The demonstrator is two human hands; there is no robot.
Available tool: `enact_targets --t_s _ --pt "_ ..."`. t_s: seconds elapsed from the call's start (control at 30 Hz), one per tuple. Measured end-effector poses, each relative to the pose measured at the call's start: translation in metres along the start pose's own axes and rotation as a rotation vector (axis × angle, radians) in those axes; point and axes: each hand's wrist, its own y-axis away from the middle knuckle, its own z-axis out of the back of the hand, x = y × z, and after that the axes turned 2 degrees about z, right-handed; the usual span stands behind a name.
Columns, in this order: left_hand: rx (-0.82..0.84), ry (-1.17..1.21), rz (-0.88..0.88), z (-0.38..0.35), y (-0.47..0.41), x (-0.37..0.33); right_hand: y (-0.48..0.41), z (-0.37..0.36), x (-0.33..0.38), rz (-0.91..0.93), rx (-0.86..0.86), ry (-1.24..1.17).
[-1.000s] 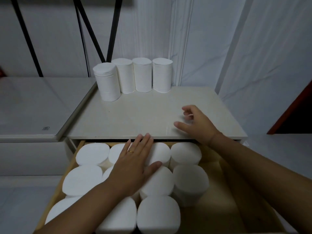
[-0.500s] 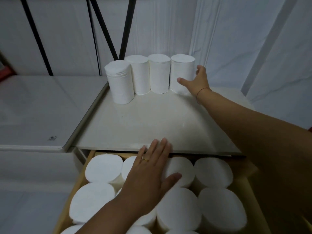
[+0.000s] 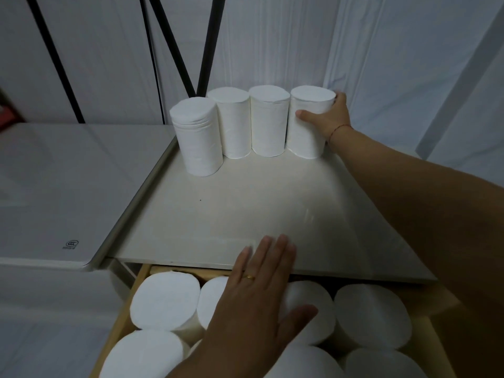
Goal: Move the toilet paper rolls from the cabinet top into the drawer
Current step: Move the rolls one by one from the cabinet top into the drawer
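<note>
Several white toilet paper rolls stand upright in a row at the back of the cream cabinet top. My right hand wraps around the rightmost roll, thumb on its front and fingers behind it. The roll still stands on the top. Below the cabinet's front edge the wooden drawer is pulled out and packed with several upright rolls. My left hand lies flat, fingers spread, on the rolls in the drawer's middle, its fingertips at the cabinet edge.
A lower white surface adjoins the cabinet on the left. Black rods lean against the white wall behind. The drawer's right side shows bare wood beside the rolls.
My right hand has reached from the cabinet's front edge to the back and closed around the rightmost roll. My left hand has stayed on the rolls in the drawer.
</note>
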Motion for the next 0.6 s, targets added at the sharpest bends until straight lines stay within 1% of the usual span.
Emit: enact_targets --t_s 0.13,0.27,0.37,0.5,0.6 --pt "0.010 -0.008 0.002 -0.004 0.001 0.001 0.002 0.002 0.000 0.018 -0.006 0.053" --pt "0.040 0.087 0.009 -0.009 0.005 -0.001 0.018 0.012 0.001 0.035 0.020 0.063" --pt "0.040 0.113 0.002 -0.015 0.010 -0.004 0.040 0.026 0.002 0.057 0.047 0.039" --pt "0.062 0.067 -0.020 -0.018 0.020 -0.012 0.076 0.050 0.003 0.089 0.081 0.042" --pt "0.083 0.021 -0.006 -0.018 0.029 -0.017 0.108 0.070 0.004 0.093 0.099 0.035"
